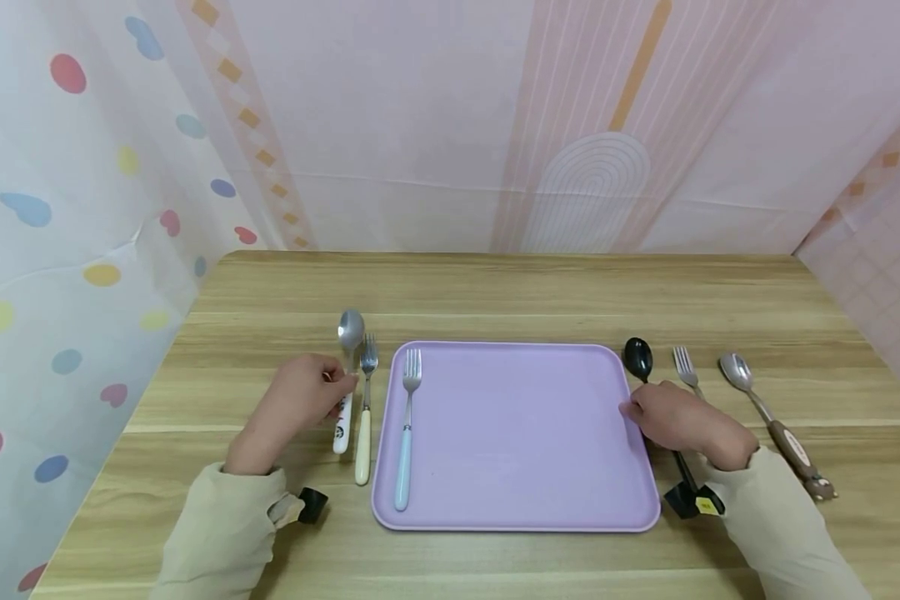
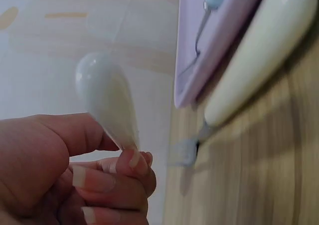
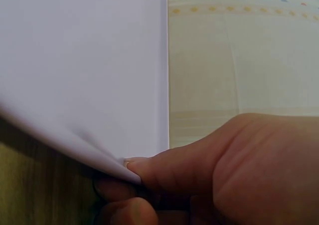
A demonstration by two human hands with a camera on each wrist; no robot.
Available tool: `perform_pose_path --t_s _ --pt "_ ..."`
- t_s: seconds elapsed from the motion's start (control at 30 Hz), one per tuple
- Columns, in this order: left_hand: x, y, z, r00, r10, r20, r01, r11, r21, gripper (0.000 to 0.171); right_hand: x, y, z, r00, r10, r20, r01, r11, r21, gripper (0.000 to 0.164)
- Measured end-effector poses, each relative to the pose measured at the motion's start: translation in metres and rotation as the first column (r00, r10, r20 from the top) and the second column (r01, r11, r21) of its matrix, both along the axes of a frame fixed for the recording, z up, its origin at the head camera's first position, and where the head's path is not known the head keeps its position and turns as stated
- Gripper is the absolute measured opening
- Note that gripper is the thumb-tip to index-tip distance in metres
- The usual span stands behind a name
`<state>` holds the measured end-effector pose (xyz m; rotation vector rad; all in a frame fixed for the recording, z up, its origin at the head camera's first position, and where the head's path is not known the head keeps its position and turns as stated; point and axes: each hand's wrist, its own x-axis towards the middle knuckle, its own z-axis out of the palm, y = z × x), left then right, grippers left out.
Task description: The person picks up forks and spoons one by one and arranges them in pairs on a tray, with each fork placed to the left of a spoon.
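Note:
My left hand (image 1: 311, 387) pinches a spoon with a white printed handle (image 1: 342, 432), left of the tray. In the left wrist view the handle's rounded end (image 2: 105, 93) rises from between thumb and fingers. Around the right rim of the lilac tray (image 1: 525, 433) my right hand (image 1: 675, 415) closes, thumb on top and fingers underneath, as the right wrist view shows. A fork with a light blue handle (image 1: 403, 467) lies inside the tray at its left side. Between the white-handled spoon and the tray is a fork with a cream handle (image 1: 363, 442).
Under and beside the right hand lie a black spoon (image 1: 637, 358) and a fork (image 1: 685, 365), both partly hidden. Farther right is a spoon with a brown handle (image 1: 791, 446). A patterned curtain (image 1: 420, 125) hangs behind the wooden table (image 1: 450, 292).

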<state>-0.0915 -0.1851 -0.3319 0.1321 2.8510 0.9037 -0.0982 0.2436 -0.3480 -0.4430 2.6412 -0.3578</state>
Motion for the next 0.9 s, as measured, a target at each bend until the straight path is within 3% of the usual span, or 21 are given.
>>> perform_pose_path --t_s 0.33,0.63,0.9 --pt "0.01 0.029 0.006 0.997 -0.02 -0.079 0.024 0.998 0.053 0.022 -0.001 0.0 -0.001 1.0 0.006 -0.005 -0.006 1.0 -0.005 0.024" --pt "0.013 0.063 -0.005 0.994 -0.068 -0.089 0.073 0.996 0.053 0.037 -0.001 0.001 -0.001 1.0 0.015 -0.009 -0.015 1.0 -0.004 0.024" --pt "0.016 0.082 -0.016 0.993 -0.048 -0.104 0.049 0.999 0.011 0.036 -0.001 0.0 -0.002 1.0 0.004 -0.003 -0.004 1.0 -0.006 0.023"
